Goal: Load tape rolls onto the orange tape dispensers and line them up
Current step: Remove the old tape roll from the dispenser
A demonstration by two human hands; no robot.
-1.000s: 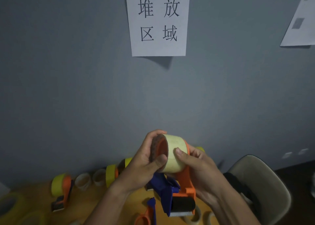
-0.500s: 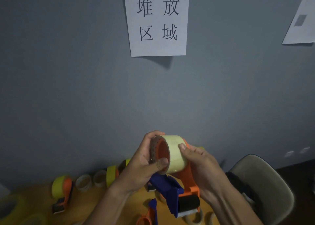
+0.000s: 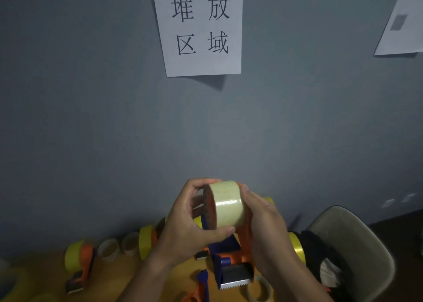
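My left hand [image 3: 190, 223] wraps the near end of a pale tape roll [image 3: 227, 204], fingers curled over its top and thumb pressed under its lower edge. My right hand [image 3: 263, 223] cups the far side, fingers curled around the roll and the orange dispenser [image 3: 242, 251] behind it. Both hands are clamped on this pair and hold it up in front of a grey wall [image 3: 114, 118], clear of the table, so I judge I am seating the roll on the dispenser's hub. The roll lies on its side, its open core facing left, and appears to sit on the hub. I cannot tell whether it is fully home. The dispenser's blue handle and toothed blade hang below my hands.

Under them is a yellow-brown table [image 3: 119, 276]. On its left a loaded dispenser [image 3: 79, 261] stands near the wall, with two bare cardboard cores [image 3: 119, 246] just beside it. Another yellow roll [image 3: 146, 241] shows behind my left wrist. A chair [image 3: 366, 244] stands at the right. A paper sign [image 3: 201, 26] hangs on the wall above.
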